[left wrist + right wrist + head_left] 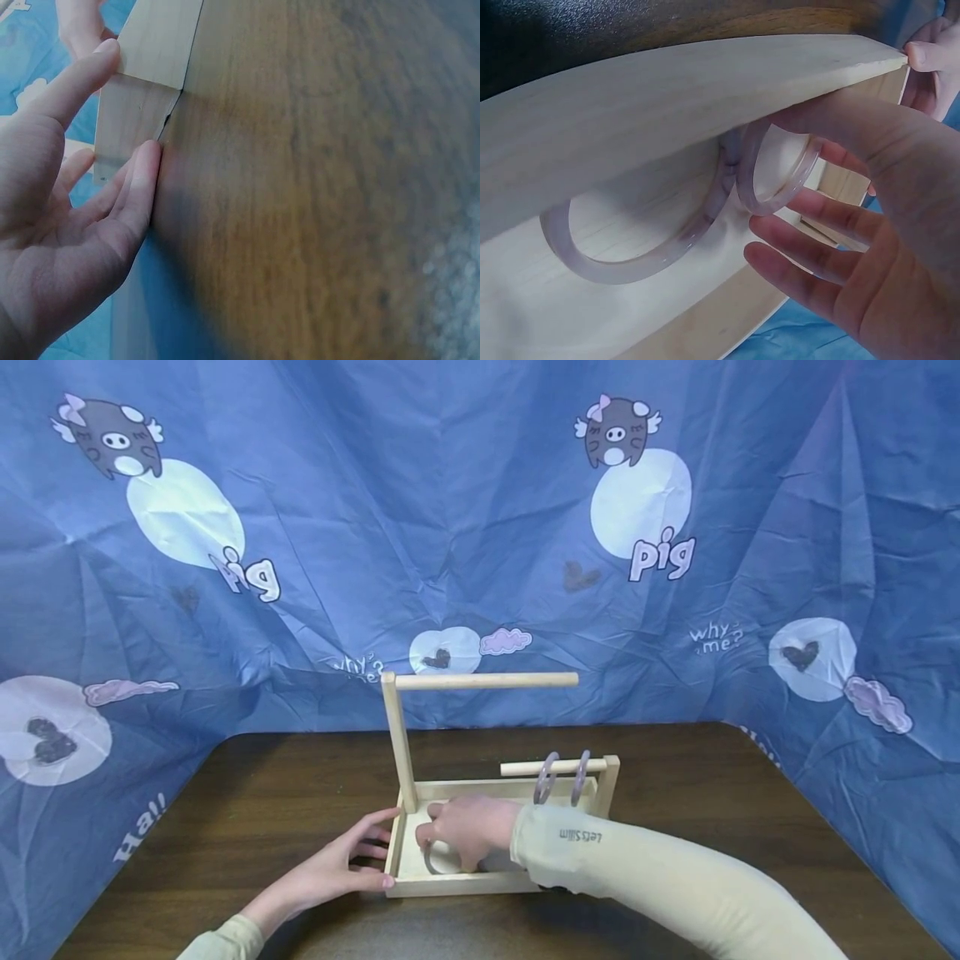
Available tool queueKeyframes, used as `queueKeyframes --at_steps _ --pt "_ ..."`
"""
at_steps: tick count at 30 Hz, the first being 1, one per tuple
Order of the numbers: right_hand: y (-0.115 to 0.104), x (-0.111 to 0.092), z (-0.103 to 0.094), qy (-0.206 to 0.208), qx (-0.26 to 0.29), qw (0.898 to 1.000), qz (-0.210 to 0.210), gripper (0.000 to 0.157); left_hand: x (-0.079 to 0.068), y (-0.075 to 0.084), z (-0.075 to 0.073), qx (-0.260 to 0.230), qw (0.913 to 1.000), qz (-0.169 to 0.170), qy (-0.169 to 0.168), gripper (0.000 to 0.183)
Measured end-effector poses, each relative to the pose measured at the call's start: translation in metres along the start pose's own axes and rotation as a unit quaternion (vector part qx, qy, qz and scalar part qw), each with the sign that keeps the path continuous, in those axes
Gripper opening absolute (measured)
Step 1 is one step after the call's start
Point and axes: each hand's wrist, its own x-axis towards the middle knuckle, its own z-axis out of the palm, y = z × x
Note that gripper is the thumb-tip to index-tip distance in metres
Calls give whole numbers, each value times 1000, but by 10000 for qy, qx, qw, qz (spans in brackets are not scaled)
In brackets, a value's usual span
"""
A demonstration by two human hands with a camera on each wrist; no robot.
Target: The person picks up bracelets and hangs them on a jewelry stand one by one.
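Observation:
A light wooden bangle stand has a shallow tray base (498,887) on the table. My left hand (341,864) holds the tray's left end, thumb at the near corner and the other fingers along the outer wall. Inside the tray, my right hand (468,827) grips a pale purple bangle (795,180) between thumb and fingers; the thumb tip is hidden. Beside it a second bangle (622,271) lies in the tray, partly behind the near wall. Two more bangles, one left (546,777) and one right (581,777), hang on the low peg (517,768).
A tall post (400,743) at the tray's left carries a long bare bar (487,681) reaching right above the tray. A short post (608,785) supports the low peg on the right. Behind the dark wooden table (300,777) hangs a blue printed cloth (435,527).

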Motion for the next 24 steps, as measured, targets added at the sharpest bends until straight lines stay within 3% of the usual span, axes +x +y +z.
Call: queueKeyframes --at_steps 16,24 --pt "0 -3 3 228 69 9997 -87 62 1 0 -1 13 10000 14 -25 90" --pt "0 -3 4 363 44 9992 -166 61 3 0 -1 338 9993 -158 20 89"
